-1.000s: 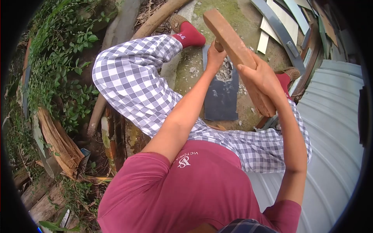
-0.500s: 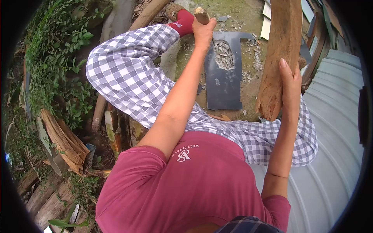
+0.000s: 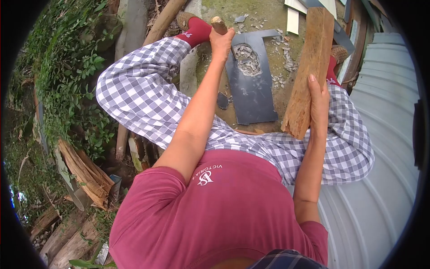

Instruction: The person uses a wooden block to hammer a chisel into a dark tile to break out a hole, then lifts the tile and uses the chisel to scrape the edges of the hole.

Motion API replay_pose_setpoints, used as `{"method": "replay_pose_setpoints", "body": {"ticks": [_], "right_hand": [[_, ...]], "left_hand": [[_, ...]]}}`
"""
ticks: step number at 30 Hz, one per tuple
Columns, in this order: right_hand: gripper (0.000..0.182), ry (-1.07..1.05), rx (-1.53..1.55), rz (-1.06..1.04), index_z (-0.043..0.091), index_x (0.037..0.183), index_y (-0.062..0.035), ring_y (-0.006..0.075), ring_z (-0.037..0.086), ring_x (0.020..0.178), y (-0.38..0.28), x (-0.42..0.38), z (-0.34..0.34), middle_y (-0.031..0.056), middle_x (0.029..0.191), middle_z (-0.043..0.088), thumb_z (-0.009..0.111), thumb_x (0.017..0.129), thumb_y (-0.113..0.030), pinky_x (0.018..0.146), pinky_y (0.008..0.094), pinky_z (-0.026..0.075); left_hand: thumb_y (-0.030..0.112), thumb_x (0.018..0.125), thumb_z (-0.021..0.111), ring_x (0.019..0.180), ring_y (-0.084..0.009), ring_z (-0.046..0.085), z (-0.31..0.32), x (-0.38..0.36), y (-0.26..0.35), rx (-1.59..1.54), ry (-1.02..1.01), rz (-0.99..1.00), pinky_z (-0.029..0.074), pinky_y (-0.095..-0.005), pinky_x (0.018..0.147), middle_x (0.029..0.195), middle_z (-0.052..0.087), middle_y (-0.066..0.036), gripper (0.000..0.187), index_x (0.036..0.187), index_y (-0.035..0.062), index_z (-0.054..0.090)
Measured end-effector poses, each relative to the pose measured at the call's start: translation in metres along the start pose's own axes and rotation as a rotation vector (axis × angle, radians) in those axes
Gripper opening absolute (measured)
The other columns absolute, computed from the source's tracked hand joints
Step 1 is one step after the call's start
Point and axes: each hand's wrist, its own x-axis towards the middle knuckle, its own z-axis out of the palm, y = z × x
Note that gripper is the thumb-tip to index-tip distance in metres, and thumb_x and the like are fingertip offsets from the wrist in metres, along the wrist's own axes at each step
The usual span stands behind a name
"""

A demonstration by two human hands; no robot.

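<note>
gripping a wooden handle (image 3: 219,25) in the upper middle of the frame, the left hand (image 3: 221,44) has its fingers curled closely round it, with the rounded butt standing out above the fist, probably so that the tool can be kept steady and aimed. what is under the fist is mostly hidden, so i cannot tell whether a tip touches anything. just to its right, the dark panel (image 3: 253,101) lies flat on the mossy ground (image 3: 257,10), between the spread legs in checked trousers (image 3: 139,85), a place that seems chosen to put it within reach of both hands. a ragged patch of pale chips (image 3: 247,60) fills its upper part (more crumbs are strewn beside its right edge). right of the panel, the right hand (image 3: 319,101) holds a thick wooden block (image 3: 313,49) near its frayed lower end, thumb laid along the face and the other fingers largely out of sight behind; that low hold leaves the long upper part free, likely for weight and swing. a small dark fragment (image 3: 222,101) rests at the panel's left, and ribbed sheeting (image 3: 380,98) spreads down the right side of the frame.
</note>
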Motion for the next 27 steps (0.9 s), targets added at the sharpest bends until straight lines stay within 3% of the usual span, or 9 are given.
{"method": "replay_pose_setpoints", "body": {"ticks": [6, 12, 16, 19, 20, 22, 24, 26, 27], "right_hand": [[0.055, -0.146, -0.134, -0.200, 0.053, 0.121, 0.0009, 0.0148, 0.060, 0.087, -0.079, 0.015, 0.036, 0.0086, 0.098, 0.063, 0.063, 0.083, -0.038, 0.077, 0.0297, 0.047], [0.060, -0.292, -0.227, -0.388, 0.053, 0.120, 0.0000, 0.0149, 0.061, 0.084, -0.139, 0.045, 0.087, 0.0100, 0.100, 0.062, 0.062, 0.082, -0.046, 0.076, 0.0279, 0.048], [0.069, -0.470, -0.865, -0.480, 0.051, 0.130, -0.0118, 0.0344, 0.064, 0.092, -0.044, 0.087, 0.102, 0.0211, 0.105, 0.064, 0.056, 0.073, -0.050, 0.081, 0.0386, 0.048], [0.069, -0.510, -0.961, -0.483, 0.050, 0.130, -0.0118, 0.0340, 0.064, 0.091, -0.096, 0.076, 0.115, 0.0205, 0.103, 0.065, 0.056, 0.073, -0.050, 0.079, 0.0386, 0.049], [0.077, -0.540, -0.890, -0.391, 0.047, 0.133, -0.0045, 0.0282, 0.061, 0.096, -0.121, 0.067, 0.118, 0.0235, 0.105, 0.062, 0.054, 0.076, -0.057, 0.085, 0.0372, 0.045], [0.074, -0.511, -0.741, -0.318, 0.048, 0.131, -0.0050, 0.0274, 0.061, 0.095, -0.152, 0.074, 0.121, 0.0227, 0.102, 0.063, 0.055, 0.077, -0.055, 0.085, 0.0368, 0.045], [0.058, -0.432, -0.384, -0.522, 0.048, 0.122, 0.0032, 0.0152, 0.057, 0.080, -0.197, 0.028, 0.133, 0.0111, 0.095, 0.059, 0.060, 0.084, -0.039, 0.068, 0.0274, 0.046], [0.059, -0.374, -0.278, -0.629, 0.048, 0.122, 0.0040, 0.0156, 0.057, 0.080, -0.181, 0.041, 0.137, 0.0115, 0.095, 0.059, 0.060, 0.083, -0.039, 0.068, 0.0271, 0.046], [0.065, -0.331, -0.537, -0.496, 0.049, 0.126, -0.0002, 0.0214, 0.059, 0.088, -0.158, 0.054, 0.133, 0.0167, 0.097, 0.061, 0.058, 0.080, -0.046, 0.077, 0.0319, 0.046]], "left_hand": [[0.016, 0.074, 0.071, 0.066, -0.0082, 0.054, 0.011, -0.007, 0.014, 0.096, -0.066, -0.016, 0.045, -0.0255, 0.061, 0.074, 0.060, -0.001, 0.020, 0.082, 0.0025, 0.058], [0.014, 0.070, 0.071, 0.067, -0.0144, 0.057, 0.020, -0.012, 0.021, 0.068, -0.059, 0.029, 0.048, -0.0323, 0.065, 0.073, 0.061, -0.007, 0.025, 0.087, 0.0009, 0.057], [0.012, 0.070, 0.069, 0.072, -0.0145, 0.059, 0.022, -0.009, 0.016, -0.190, -0.087, 0.065, 0.048, -0.0309, 0.068, 0.079, 0.063, -0.007, 0.029, 0.096, 0.0019, 0.059], [0.011, 0.071, 0.067, 0.072, -0.0145, 0.059, 0.024, 0.000, 0.022, -0.089, -0.050, 0.054, 0.048, -0.0313, 0.067, 0.078, 0.063, -0.007, 0.028, 0.096, 0.0018, 0.058], [0.010, 0.071, 0.067, 0.071, -0.0145, 0.059, 0.020, -0.010, 0.019, -0.022, -0.037, 0.017, 0.048, -0.0316, 0.066, 0.078, 0.063, -0.007, 0.027, 0.096, 0.0017, 0.058], [0.011, 0.070, 0.067, 0.069, -0.0145, 0.058, 0.017, -0.011, 0.018, -0.018, -0.042, -0.026, 0.048, -0.0312, 0.064, 0.076, 0.062, -0.007, 0.025, 0.091, 0.0011, 0.056], [0.011, 0.070, 0.067, 0.067, -0.0137, 0.057, 0.017, -0.010, 0.014, 0.043, -0.040, -0.022, 0.047, -0.0307, 0.063, 0.073, 0.061, -0.006, 0.024, 0.088, 0.0011, 0.054], [0.010, 0.069, 0.067, 0.068, -0.0129, 0.057, 0.017, -0.009, 0.016, 0.014, -0.043, -0.023, 0.047, -0.0311, 0.063, 0.073, 0.061, -0.006, 0.024, 0.088, 0.0013, 0.055], [0.010, 0.070, 0.067, 0.069, -0.0127, 0.057, 0.016, -0.010, 0.019, 0.013, -0.056, -0.051, 0.048, -0.0311, 0.064, 0.074, 0.062, -0.006, 0.024, 0.089, 0.0016, 0.055]]}}
